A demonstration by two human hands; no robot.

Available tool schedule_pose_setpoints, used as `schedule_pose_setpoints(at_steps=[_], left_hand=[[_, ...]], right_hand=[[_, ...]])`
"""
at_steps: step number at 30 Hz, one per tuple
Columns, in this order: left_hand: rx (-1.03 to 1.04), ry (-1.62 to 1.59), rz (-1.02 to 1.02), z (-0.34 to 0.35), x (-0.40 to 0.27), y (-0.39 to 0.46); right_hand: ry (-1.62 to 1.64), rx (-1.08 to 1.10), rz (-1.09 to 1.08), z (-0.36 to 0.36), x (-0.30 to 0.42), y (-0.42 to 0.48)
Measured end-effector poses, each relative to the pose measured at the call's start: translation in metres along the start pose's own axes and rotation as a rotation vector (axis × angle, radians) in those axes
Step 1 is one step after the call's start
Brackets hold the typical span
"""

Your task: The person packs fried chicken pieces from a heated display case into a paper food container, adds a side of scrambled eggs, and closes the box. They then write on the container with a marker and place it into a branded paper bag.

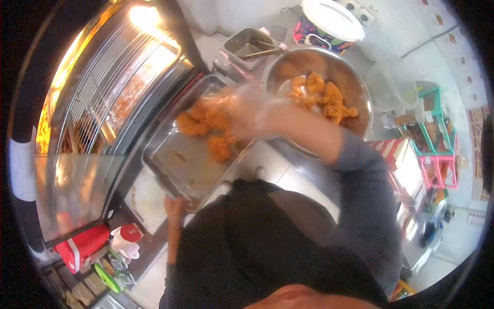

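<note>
My left hand (pixel 175 206) grips the near corner of a rectangular metal tray (pixel 170 166), which is tilted. Pieces of fried chicken (pixel 204 119) lie heaped at the tray's far end, with oily smears on the bare metal nearer me. Over those pieces and the tray's right edge, my right hand (pixel 251 112) is blurred by motion. Whether its fingers hold a piece cannot be made out. Just to its right stands a large round steel bowl (pixel 357 92) with more fried chicken (pixel 328 96) inside, partly hidden by my right forearm.
A lit glass display case (pixel 127 77) with wire racks flanks the tray on the left. Behind the bowl are a metal pan (pixel 247 42) with tongs and a white-lidded patterned bucket (pixel 332 19). Teal and pink organizers (pixel 428 119) stand right. Red packaging (pixel 85 247) sits at lower left.
</note>
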State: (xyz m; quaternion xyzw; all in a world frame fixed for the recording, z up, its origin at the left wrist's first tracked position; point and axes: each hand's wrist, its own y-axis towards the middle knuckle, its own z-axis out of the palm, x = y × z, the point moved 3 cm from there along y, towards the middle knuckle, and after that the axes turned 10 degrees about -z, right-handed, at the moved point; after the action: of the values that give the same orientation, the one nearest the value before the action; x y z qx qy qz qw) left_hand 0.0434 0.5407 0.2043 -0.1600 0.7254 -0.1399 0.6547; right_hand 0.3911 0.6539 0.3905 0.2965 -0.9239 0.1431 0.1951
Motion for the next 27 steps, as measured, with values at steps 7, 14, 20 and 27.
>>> schedule_pose_setpoints(at_steps=[7, 14, 20, 27], left_hand=[[0.08, 0.179, 0.017, -0.001, -0.014, 0.012], [0.072, 0.169, -0.065, -0.011, 0.006, 0.006], [0.088, -0.066, -0.045, 0.004, -0.006, -0.004], [0.02, 0.21, 0.069, -0.016, 0.01, -0.002]], right_hand=[[-0.095, -0.263, -0.145, 0.072, 0.056, 0.063], [-0.504, 0.081, 0.616, -0.004, -0.129, -0.072], [-0.085, -0.18, 1.218, 0.046, -0.283, -0.132], [0.087, 0.041, 1.086, 0.066, -0.28, -0.105]])
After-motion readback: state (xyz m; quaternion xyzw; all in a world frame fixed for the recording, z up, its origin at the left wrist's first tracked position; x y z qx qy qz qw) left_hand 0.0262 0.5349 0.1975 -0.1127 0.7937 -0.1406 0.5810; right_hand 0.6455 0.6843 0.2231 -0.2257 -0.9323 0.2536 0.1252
